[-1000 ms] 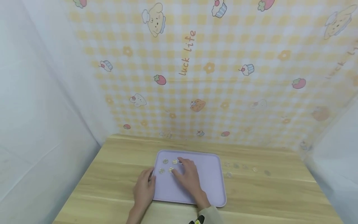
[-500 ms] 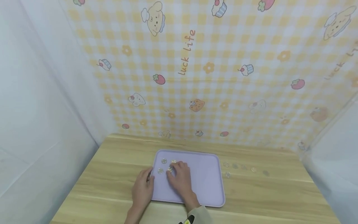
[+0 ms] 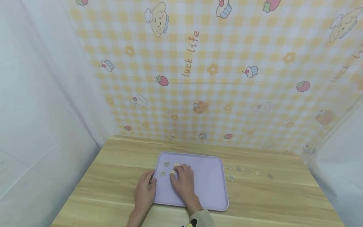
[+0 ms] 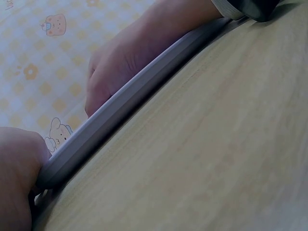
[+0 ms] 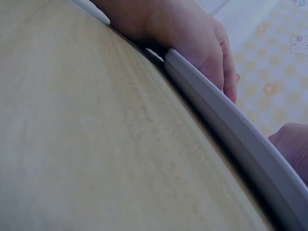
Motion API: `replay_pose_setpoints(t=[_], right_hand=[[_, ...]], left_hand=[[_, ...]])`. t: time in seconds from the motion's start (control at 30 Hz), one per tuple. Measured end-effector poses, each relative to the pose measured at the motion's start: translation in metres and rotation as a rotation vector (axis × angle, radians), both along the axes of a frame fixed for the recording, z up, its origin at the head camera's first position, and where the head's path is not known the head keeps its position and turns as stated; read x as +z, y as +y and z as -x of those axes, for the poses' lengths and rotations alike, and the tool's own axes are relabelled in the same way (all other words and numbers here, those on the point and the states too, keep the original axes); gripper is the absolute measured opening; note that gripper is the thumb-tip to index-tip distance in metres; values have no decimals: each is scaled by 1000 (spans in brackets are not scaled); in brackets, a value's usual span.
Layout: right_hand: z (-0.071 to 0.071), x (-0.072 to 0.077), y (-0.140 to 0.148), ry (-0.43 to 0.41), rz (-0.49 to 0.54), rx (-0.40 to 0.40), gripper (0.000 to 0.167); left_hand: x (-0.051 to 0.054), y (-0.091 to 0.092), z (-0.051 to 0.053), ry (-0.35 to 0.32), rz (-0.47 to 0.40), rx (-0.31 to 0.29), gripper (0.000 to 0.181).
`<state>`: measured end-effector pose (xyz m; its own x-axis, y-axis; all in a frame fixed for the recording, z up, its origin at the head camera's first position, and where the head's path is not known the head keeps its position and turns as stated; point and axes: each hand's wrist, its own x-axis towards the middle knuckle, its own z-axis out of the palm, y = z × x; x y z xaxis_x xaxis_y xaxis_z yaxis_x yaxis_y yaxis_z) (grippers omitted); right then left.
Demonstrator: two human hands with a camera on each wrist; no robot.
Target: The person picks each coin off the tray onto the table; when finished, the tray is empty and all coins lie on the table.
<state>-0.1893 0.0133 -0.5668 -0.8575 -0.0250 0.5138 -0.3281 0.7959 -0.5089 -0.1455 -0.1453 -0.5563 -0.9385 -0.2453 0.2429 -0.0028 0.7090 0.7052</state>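
- A patterned cloth backdrop [image 3: 241, 47] is hanging behind everything, its yellow-and-white check carrying cartoon pups, cupcakes and strawberries; a smooth white sheet [image 3: 34, 126] is lining the left side.
- A table [image 3: 269, 201] is spreading beneath, its pale wood-grain top looking smooth and faintly streaked.
- A lilac tray [image 3: 211, 183] is lying on it, a rounded rectangle with a low raised rim and a matte face, probably plastic.
- The person's left hand [image 3: 144, 192] is gripping the tray's left edge, fingers bent, apparently steadying it.
- The right hand [image 3: 183, 184] is working over the tray, fingers bent, thumb and forefinger slightly parted about a coin; whether it is pinching that coin, one cannot tell.
- A pale sleeve [image 3: 200, 215] is covering the right wrist, its cuff looking ribbed.
- Flat, round, shiny coins [image 3: 166, 164] are forming two short rows on the tray's left half, four showing; six similar discs [image 3: 257, 173] are lying on the table to its right. The step seems to be setting coins in order; the next move is calling for a light, exact fingertip touch.
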Motion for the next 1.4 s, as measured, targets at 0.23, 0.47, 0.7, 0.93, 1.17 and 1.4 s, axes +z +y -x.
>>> replay_pose_setpoints(t=[0.23, 0.47, 0.7, 0.93, 1.17, 1.4], right_hand=[[2, 0, 4, -31, -8, 11, 16], [3, 1, 3, -84, 49, 35, 15], [1, 1, 3, -33, 38, 94, 12], [1, 2, 6, -16, -4, 104, 16], [-1, 5, 8, -93, 51, 118, 16], [-1, 3, 8, -88, 89, 113, 16]], left_hand=[[0, 1, -1, 9, 9, 11, 36], [0, 0, -1, 2, 6, 21, 35], [-1, -1, -1, -10, 4, 22, 37], [0, 1, 0, -19, 9, 10, 37], [2, 1, 0, -4, 19, 9, 37], [1, 2, -2, 29, 27, 13, 37]])
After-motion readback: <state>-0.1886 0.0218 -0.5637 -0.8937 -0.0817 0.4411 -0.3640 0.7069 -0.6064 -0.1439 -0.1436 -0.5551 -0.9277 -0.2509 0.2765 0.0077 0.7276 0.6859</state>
